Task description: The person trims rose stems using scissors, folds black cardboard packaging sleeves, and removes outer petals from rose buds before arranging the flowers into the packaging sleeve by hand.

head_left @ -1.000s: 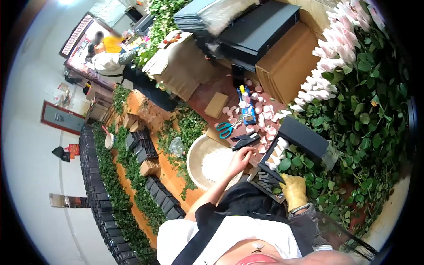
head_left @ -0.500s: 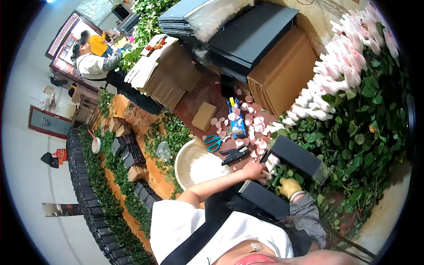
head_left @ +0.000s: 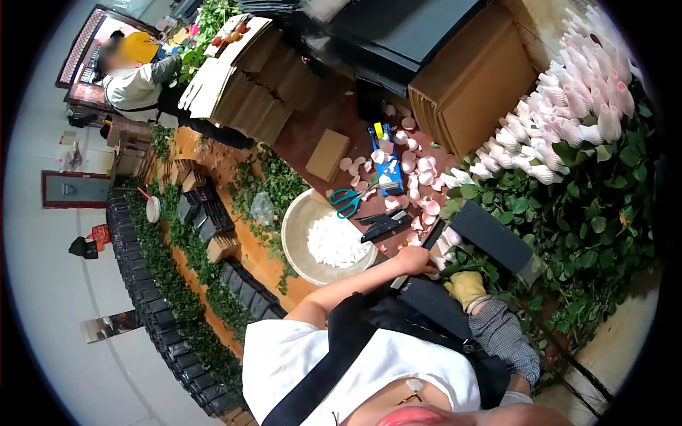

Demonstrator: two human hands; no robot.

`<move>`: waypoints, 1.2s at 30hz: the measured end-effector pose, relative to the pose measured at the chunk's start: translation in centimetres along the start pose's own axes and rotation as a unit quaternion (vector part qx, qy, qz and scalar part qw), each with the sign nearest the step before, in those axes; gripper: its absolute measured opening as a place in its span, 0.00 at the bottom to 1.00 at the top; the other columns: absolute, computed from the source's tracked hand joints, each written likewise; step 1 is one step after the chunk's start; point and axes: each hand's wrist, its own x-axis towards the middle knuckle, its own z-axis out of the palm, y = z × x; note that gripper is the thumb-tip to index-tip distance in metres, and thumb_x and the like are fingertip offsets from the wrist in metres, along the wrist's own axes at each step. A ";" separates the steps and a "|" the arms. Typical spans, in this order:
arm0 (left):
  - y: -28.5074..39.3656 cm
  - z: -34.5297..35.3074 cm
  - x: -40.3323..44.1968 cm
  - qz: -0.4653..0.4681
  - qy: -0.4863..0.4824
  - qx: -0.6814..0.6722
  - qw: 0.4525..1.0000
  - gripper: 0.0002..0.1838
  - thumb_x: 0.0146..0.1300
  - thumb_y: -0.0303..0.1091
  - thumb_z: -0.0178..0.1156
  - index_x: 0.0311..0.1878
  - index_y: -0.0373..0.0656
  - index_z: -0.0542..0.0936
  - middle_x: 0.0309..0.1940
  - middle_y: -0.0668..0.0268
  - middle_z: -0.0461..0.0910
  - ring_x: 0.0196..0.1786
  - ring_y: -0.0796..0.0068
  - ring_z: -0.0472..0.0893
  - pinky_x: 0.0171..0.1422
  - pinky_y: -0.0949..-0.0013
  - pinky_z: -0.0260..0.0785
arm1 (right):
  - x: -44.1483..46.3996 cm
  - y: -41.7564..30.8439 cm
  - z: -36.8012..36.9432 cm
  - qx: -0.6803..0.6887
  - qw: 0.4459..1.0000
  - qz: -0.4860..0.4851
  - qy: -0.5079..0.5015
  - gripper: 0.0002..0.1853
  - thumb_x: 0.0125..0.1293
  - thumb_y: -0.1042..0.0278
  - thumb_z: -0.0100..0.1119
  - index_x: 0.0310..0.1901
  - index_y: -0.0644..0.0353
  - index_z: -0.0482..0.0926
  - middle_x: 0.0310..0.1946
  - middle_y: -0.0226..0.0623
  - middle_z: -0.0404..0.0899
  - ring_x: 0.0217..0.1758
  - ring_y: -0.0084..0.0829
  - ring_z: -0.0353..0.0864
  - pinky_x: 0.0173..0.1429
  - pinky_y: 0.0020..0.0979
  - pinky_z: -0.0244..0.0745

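Left hand: bare, reaching to the pale flower heads; fingertips partly hidden, cannot tell whether they are grasping.
Right hand: wearing a yellow glove, curling beside green leaves and a dark panel; grip hidden, cannot tell.
Flower heads: lying between the dark panel and a dark block, close to the left hand.
Desk: bearing pink petals, teal-handled scissors, a black stapler-like tool, a blue tool.
Basin: holding white pieces.
Sleeved flowers: lying heaped at right.
Background: another person standing, upper left.
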 end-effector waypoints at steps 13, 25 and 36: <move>-3.7 2.2 -0.6 0.184 0.067 -0.291 0.936 0.12 0.67 0.39 0.61 0.40 0.39 0.85 0.35 0.59 0.85 0.37 0.69 0.83 0.42 0.63 0.75 | 2.1 -0.4 0.6 -0.004 0.999 -0.029 0.043 0.11 0.57 0.61 0.61 0.33 0.58 0.88 0.33 0.47 0.86 0.36 0.49 0.86 0.37 0.51 0.77; -2.5 -2.2 -3.0 0.060 0.220 -0.240 0.944 0.19 0.66 0.46 0.63 0.33 0.38 0.75 0.27 0.52 0.81 0.33 0.57 0.83 0.38 0.58 0.73 | -3.0 -2.4 -5.2 0.045 0.989 0.089 0.107 0.17 0.66 0.54 0.58 0.39 0.62 0.83 0.32 0.45 0.86 0.37 0.44 0.86 0.42 0.45 0.79; -5.2 -0.3 -1.4 -0.078 0.280 -0.535 0.793 0.08 0.64 0.32 0.60 0.36 0.36 0.83 0.29 0.58 0.83 0.34 0.70 0.83 0.42 0.63 0.74 | 1.2 -0.4 -1.7 0.086 0.981 0.170 0.045 0.17 0.66 0.55 0.59 0.45 0.61 0.81 0.34 0.45 0.85 0.40 0.47 0.85 0.44 0.47 0.79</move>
